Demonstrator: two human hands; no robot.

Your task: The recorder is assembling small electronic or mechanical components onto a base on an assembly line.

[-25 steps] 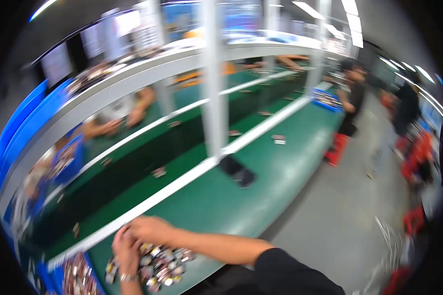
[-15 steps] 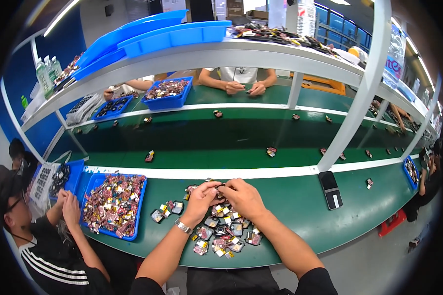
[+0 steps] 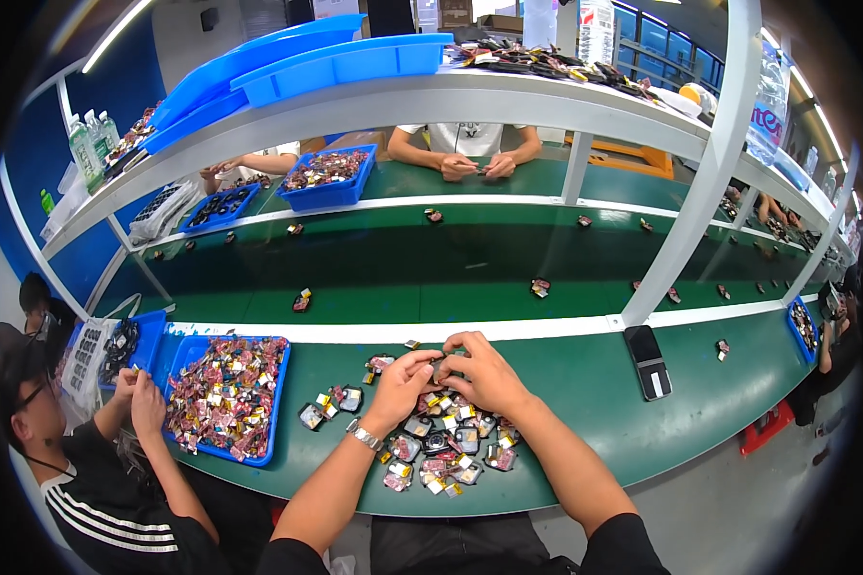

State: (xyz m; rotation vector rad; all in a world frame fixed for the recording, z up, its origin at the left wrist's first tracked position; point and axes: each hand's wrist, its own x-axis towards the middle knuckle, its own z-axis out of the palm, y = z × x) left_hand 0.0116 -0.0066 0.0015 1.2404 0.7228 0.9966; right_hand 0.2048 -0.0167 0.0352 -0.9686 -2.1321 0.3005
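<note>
My left hand (image 3: 403,391) and my right hand (image 3: 486,376) meet over the near edge of the green bench. Their fingertips pinch a small dark electronic module (image 3: 438,368), mostly covered by the fingers. Just below lies a loose pile of similar modules (image 3: 438,442), black-framed with pinkish boards, silvery faces and yellow-and-white bits. A few more modules (image 3: 328,406) rest left of my left wrist, which wears a metal watch.
A blue tray (image 3: 286,388) heaped with small parts stands left, beside a seated co-worker (image 3: 77,489). A black phone-like device (image 3: 648,362) lies right. Spaced modules sit on the green belt (image 3: 403,305) beyond a white rail. A post (image 3: 695,182) and shelf rise ahead.
My right fingers have shifted and arch higher around the module, while both hands stay together. Modules on the belt have moved a little to the right. The left co-worker's hands have shifted slightly.
</note>
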